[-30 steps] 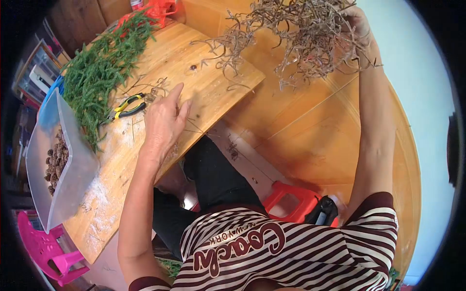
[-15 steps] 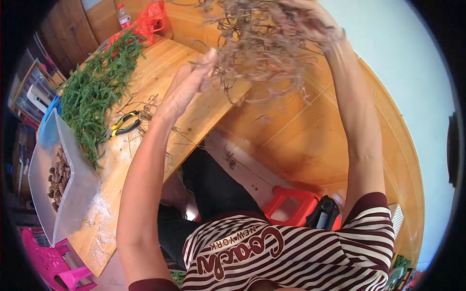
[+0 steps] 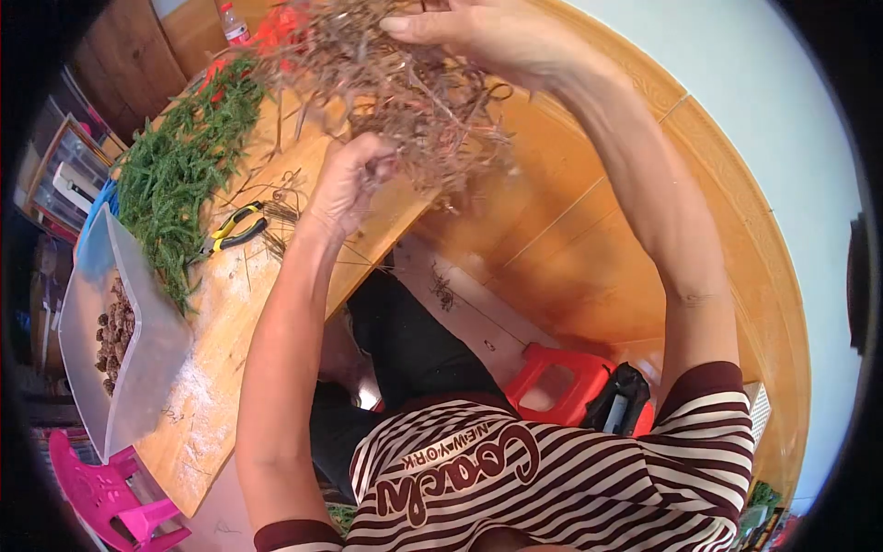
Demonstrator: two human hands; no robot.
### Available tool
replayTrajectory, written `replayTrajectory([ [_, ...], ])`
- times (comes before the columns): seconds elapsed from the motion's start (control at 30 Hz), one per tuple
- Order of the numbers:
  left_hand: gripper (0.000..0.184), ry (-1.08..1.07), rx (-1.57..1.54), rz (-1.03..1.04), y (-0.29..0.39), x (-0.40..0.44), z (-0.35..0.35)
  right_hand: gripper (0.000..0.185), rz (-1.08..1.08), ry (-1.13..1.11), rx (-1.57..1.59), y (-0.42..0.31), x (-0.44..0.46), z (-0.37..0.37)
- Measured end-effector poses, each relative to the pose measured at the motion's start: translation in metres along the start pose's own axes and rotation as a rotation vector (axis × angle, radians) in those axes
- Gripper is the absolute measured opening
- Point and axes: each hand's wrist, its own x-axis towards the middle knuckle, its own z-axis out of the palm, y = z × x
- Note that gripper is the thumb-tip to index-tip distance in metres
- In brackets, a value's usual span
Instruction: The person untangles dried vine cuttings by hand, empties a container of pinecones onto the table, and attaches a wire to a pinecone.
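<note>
A tangled bundle of dry brown curly stems (image 3: 428, 115) hangs in the air over the far side of the table, blurred by motion in places. My right hand (image 3: 478, 37) grips it from the top right, thumb lying across the stems and the other fingers hidden. At the bundle's lower left edge, my left hand (image 3: 351, 179) is closed with curled fingers on some stems. Below that hand, loose brown stems (image 3: 280, 225) lie on the wooden table (image 3: 221, 331). Beside them rest pliers with yellow and black handles (image 3: 237, 228).
Green artificial-looking sprigs (image 3: 175, 175) cover the table's left side. A translucent bin (image 3: 152, 368) holds several small pine cones (image 3: 112, 336). A bottle (image 3: 234, 26) and red plastic bag (image 3: 280, 28) stand behind. A red stool (image 3: 561, 382) and pink chair (image 3: 92, 488) are on the floor.
The bundle has shifted left over the table, carried by my right hand. My left hand has dropped slightly and closed in against the bundle's lower edge.
</note>
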Motion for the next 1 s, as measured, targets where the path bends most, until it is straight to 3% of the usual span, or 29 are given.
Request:
replayTrajectory([
  [0.17,0.042,0.015,-0.29,0.046,-0.003,-0.021,-0.01,0.042,0.165,-0.191,-0.185,-0.029,-0.004,-0.026],
  [0.27,0.049,0.463,-0.538,0.018,0.008,-0.036,0.019,0.061,0.198,-0.144,-0.099,0.019,0.004,-0.05],
  [0.37,0.056,0.381,-0.573,-0.062,-0.028,-0.034,-0.055,0.071,0.246,0.042,0.065,0.078,0.0,-0.042],
  [0.43,0.059,0.341,-0.582,-0.108,-0.032,-0.038,-0.065,0.074,0.266,0.128,0.137,0.105,-0.008,-0.029],
  [0.57,0.06,0.366,-0.294,-0.056,-0.024,-0.062,-0.033,0.076,0.309,0.166,0.29,0.13,-0.013,0.022],
  [0.63,0.058,0.369,-0.263,-0.063,-0.025,-0.071,-0.028,0.08,0.546,0.179,0.552,0.133,-0.017,0.04],
  [0.67,0.058,0.373,-0.262,-0.057,-0.025,-0.074,-0.03,0.08,0.545,0.186,0.559,0.133,-0.022,0.041],
  [0.77,0.056,0.399,-0.254,-0.025,-0.02,-0.087,-0.037,0.09,0.526,-0.117,1.04,0.129,-0.032,0.044],
  [0.9,0.054,0.444,-0.26,0.017,-0.014,-0.087,-0.045,0.099,0.306,-0.182,0.823,0.101,-0.043,0.01],
  [1.0,0.052,0.469,-0.269,0.037,-0.015,-0.073,-0.042,0.091,0.286,-0.182,0.889,0.083,-0.053,-0.008],
])
